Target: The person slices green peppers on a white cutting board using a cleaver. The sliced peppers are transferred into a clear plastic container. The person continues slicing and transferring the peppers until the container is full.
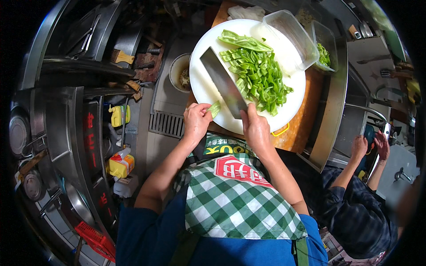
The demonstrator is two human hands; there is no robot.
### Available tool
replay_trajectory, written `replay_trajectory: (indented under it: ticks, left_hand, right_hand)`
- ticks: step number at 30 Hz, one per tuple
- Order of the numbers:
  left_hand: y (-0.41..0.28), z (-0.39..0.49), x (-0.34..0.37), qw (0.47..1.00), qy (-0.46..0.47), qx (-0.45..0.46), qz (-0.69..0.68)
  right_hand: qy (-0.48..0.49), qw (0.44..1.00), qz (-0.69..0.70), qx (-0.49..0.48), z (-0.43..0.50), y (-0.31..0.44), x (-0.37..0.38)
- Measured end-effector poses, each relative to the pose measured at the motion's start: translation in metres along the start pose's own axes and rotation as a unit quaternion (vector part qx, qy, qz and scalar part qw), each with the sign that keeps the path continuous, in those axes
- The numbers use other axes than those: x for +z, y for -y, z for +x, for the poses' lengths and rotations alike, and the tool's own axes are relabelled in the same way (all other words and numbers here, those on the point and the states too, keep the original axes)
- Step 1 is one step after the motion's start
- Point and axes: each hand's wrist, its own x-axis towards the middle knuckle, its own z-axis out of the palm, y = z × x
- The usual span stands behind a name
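Observation:
My left hand [197, 120] pinches a piece of green pepper [214, 109] at the near left edge of a round white cutting board [208, 83]. In my right hand [255, 128] is a cleaver [224, 83], its broad metal blade pointing away to the upper left over the board. Right of the blade lies a pile of cut green pepper [261, 78], and beyond it rests a larger length of green pepper [245, 41]. The underside of the held piece is hidden.
A clear plastic container [290, 38] overlaps the board's far right edge. Another container [326, 50] holds cut green pieces. A whitish bucket [179, 73] stands left, near a floor grate [166, 124]. At right, a co-worker's hands [359, 146] are near a sink area. A white cloth [246, 12] lies behind the board.

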Motion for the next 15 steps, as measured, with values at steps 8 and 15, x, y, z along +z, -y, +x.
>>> replay_trajectory:
  ticks: [8,15]
  left_hand:
    - [-0.023,0.005,-0.003,0.997,-0.031,-0.071,0.018]
    - [-0.023,0.007,-0.012,0.988,0.013,-0.105,-0.111]
  right_hand:
    - [0.023,0.999,-0.042,-0.025,-0.002,0.019,0.022]
    - [0.035,0.998,0.021,-0.047,0.007,-0.007,0.015]
